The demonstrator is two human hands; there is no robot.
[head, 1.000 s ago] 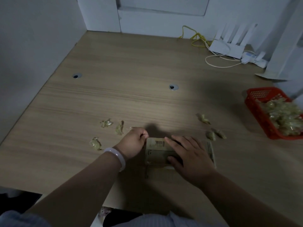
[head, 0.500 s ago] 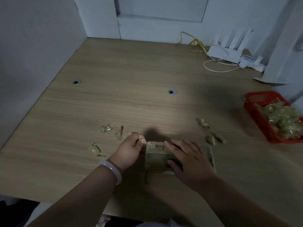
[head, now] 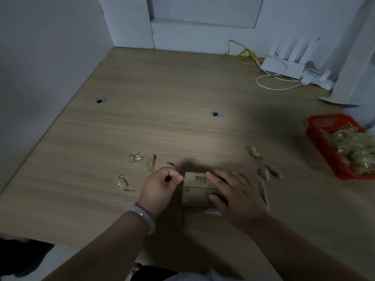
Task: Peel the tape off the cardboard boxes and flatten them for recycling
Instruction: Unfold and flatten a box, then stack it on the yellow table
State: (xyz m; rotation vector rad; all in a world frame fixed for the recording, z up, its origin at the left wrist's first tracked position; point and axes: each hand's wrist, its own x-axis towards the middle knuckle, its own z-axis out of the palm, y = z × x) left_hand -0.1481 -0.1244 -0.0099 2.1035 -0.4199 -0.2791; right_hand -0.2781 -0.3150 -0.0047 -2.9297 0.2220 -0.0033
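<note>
Your right hand (head: 237, 197) lies flat, fingers spread, pressing down toward the surface (head: 162, 128) near its front edge. At your right the basket (head: 322, 147) holds wadded tape (head: 353, 149), likely the bin for peelings. Under your palm sits the box (head: 194, 191), pinned so it cannot slide. Your left hand (head: 160, 187) pinches at its upper left corner, probably on a tape end too faint to confirm. Scraps (head: 121, 181) lie on either side.

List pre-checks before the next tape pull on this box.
1. Hold: right hand presses cardboard box down: ok.
2. Grip spot: left hand pinches at the box's left edge: ok.
3. Tape end actually in that pinch: cannot tell.
4. Leftward pull path free of tape scraps: not ok, several lie there.
5. Red basket present for waste: ok.
</note>
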